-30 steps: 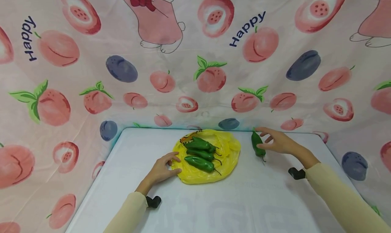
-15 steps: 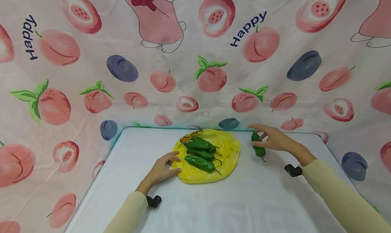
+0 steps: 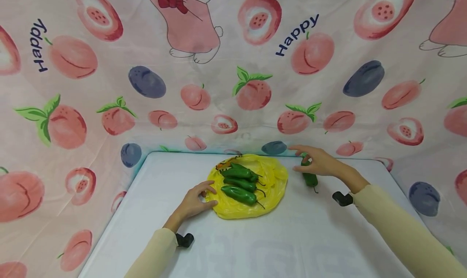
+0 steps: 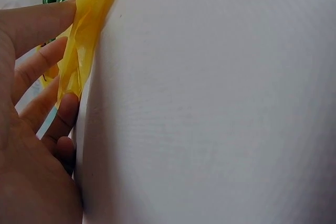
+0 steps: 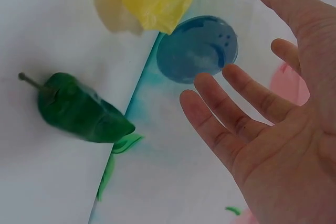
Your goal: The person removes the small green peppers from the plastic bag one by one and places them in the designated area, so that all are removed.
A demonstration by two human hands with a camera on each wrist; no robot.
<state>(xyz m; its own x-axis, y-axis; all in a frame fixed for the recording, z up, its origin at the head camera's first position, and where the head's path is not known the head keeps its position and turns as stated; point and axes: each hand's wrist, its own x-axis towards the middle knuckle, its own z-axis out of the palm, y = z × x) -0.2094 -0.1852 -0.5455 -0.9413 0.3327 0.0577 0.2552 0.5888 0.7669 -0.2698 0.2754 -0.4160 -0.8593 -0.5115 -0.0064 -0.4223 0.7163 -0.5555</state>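
Observation:
A yellow plastic bag lies on the white table, with several green peppers on it, their stems toward the right. My left hand rests at the bag's left edge, thumb and fingers spread apart. In the left wrist view, the fingertips of that left hand touch the bag's crumpled side. Apart from the others lies a single green pepper, right of the bag. My right hand hovers over its far end, partly hiding it. The right wrist view shows the hand holding nothing, beside the lone pepper.
Behind the table's back edge rises a pale cloth printed with peaches, plums and a pink animal figure. The same cloth continues along both sides. Each wrist wears a small black camera below its sleeve cuff.
The right hand has shifted left and slightly away from the body, across the lone pepper, and its fingers have spread. The pepper, the bag and the left hand stay in place.

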